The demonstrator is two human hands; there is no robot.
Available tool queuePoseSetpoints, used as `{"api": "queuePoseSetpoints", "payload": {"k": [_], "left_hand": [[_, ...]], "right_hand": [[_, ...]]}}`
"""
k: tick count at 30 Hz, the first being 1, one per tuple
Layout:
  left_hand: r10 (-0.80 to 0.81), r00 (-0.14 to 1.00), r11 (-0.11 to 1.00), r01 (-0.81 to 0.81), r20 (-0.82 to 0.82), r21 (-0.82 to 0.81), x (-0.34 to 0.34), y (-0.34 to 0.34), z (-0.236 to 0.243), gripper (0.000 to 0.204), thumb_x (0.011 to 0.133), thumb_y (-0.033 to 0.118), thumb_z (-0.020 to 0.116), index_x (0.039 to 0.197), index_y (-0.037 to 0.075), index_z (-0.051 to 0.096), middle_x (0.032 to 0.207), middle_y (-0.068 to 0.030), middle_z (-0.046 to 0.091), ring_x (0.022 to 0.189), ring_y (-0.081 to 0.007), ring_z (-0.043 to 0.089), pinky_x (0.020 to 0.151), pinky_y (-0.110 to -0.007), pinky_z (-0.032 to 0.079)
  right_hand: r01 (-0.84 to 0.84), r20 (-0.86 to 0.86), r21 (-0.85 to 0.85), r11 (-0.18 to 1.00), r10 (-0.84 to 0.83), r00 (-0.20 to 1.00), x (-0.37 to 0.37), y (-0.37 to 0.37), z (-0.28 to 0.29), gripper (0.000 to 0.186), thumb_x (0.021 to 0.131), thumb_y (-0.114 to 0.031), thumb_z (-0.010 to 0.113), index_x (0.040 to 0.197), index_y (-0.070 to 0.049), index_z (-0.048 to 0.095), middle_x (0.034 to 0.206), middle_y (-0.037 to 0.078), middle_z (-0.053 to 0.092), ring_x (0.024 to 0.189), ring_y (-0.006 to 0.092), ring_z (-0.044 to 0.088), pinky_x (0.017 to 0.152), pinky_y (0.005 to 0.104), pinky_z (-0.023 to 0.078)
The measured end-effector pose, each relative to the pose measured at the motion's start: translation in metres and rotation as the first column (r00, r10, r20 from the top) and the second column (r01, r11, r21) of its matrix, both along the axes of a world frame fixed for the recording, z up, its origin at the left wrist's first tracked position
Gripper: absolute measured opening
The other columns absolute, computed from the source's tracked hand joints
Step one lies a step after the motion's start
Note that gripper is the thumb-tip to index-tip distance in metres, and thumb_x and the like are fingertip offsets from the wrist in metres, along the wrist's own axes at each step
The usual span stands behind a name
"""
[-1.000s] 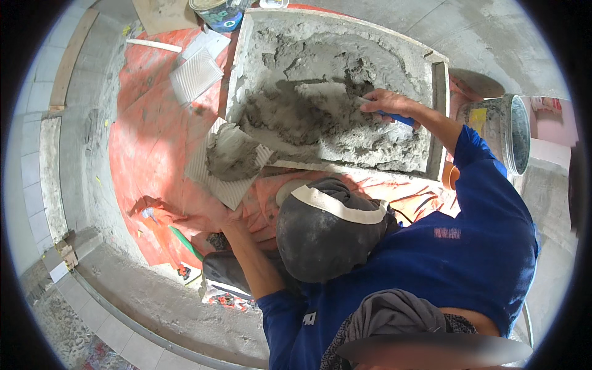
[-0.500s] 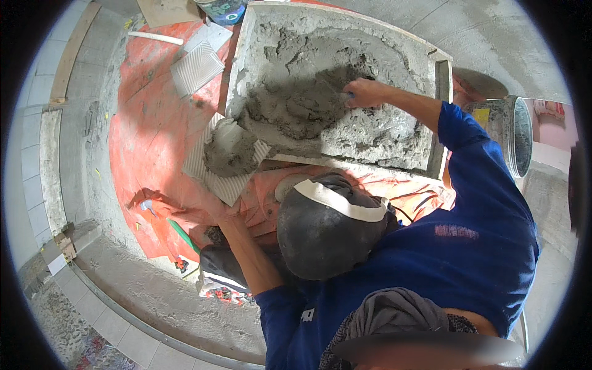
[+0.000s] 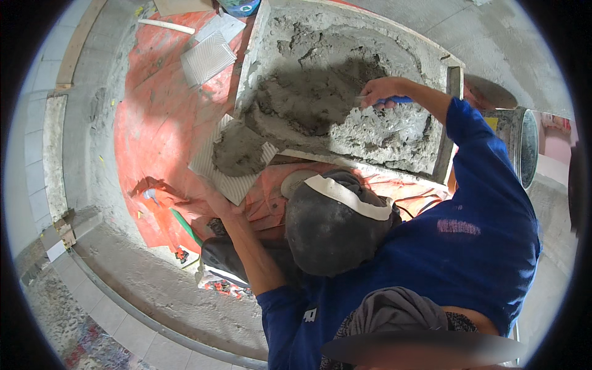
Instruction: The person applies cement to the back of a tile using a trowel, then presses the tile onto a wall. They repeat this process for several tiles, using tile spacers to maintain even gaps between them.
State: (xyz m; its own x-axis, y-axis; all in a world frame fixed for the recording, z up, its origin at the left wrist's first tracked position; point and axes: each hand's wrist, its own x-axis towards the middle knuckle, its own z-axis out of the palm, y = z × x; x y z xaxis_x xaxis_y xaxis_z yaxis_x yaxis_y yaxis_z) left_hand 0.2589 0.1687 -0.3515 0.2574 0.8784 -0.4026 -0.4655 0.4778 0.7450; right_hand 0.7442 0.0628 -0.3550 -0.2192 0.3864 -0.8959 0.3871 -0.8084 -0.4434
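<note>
My right hand [image 3: 383,92] is closed around the blue handle of a trowel [image 3: 399,99], above the wet grey mortar [image 3: 302,98] in a wide shallow trough [image 3: 453,117]. The trowel's blade can hardly be made out against the mortar. Nearer me on the left, my left hand [image 3: 217,200] grips the near edge of a pale tile with a ribbed back [image 3: 217,174]; the fingers are mostly hidden and blend with the orange sheet. A thick mound of mortar [image 3: 238,150] covers the middle of that tile, leaving its ribbed corners bare.
An orange plastic sheet [image 3: 154,123] lies under the work. Beyond the held tile rests another ribbed tile [image 3: 208,58], near a white stick [image 3: 166,26]. A bucket [image 3: 528,148] stands right of the trough, and another bucket [image 3: 240,6] behind it. My dark knee [image 3: 336,228] is close to the trough.
My right hand has drawn back slightly to the right over the trough, showing more of the blue handle. The lighter smooth lump on the tile now looks like a spread, rough mound. The view has shifted slightly.
</note>
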Motion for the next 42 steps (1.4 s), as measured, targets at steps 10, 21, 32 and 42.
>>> {"api": "queuePoseSetpoints", "payload": {"k": [10,21,32,42], "left_hand": [[-0.032,0.975,0.982,0.072,0.221,-0.175,0.074,0.01,0.003,0.056,0.099,0.042,0.036,0.142,0.006,0.034,0.142,-0.0131,0.042,0.127,-0.0315,0.044,0.107,-0.049,0.037],[-0.359,0.88,0.633,0.475,-0.311,0.611,0.13,0.022,0.049,0.061,0.099,0.052,0.032,0.139,0.006,0.038,0.136,-0.0147,0.048,0.121,-0.0349,0.05,0.103,-0.052,0.039],[-0.117,0.773,0.98,0.191,0.624,-0.052,0.09,0.024,0.026,0.054,0.098,0.045,0.043,0.135,0.005,0.043,0.132,-0.0127,0.051,0.118,-0.0294,0.051,0.1,-0.045,0.044],[-0.116,0.898,0.983,0.165,0.425,-0.079,0.092,0.039,0.014,0.058,0.1,0.049,0.032,0.137,0.006,0.04,0.131,-0.0112,0.052,0.116,-0.0293,0.054,0.1,-0.044,0.044]], "right_hand": [[0.339,-0.073,0.385,0.858,-0.338,0.939,-0.007,-0.045,0.099,0.047,0.083,-0.04,0.071,0.114,-0.005,0.061,0.062,0.0,0.051,0.043,0.0062,0.043,0.039,0.0235,0.034],[-0.111,0.145,0.982,0.155,-0.227,0.963,-0.076,-0.004,0.105,0.044,0.073,0.0,0.065,0.116,-0.006,0.055,0.097,0.011,0.062,0.083,0.0221,0.062,0.072,0.0328,0.05],[0.321,0.003,0.667,0.673,-0.432,0.902,-0.066,-0.005,-0.016,0.036,0.078,-0.009,0.07,0.11,-0.003,0.055,0.097,0.011,0.06,0.088,0.0288,0.062,0.075,0.0381,0.048],[0.3,-0.165,0.695,0.654,-0.261,0.951,-0.053,-0.031,0.122,0.039,0.087,-0.03,0.064,0.11,0.0,0.062,0.07,0.002,0.053,0.061,0.0116,0.055,0.057,0.0271,0.047]]}}
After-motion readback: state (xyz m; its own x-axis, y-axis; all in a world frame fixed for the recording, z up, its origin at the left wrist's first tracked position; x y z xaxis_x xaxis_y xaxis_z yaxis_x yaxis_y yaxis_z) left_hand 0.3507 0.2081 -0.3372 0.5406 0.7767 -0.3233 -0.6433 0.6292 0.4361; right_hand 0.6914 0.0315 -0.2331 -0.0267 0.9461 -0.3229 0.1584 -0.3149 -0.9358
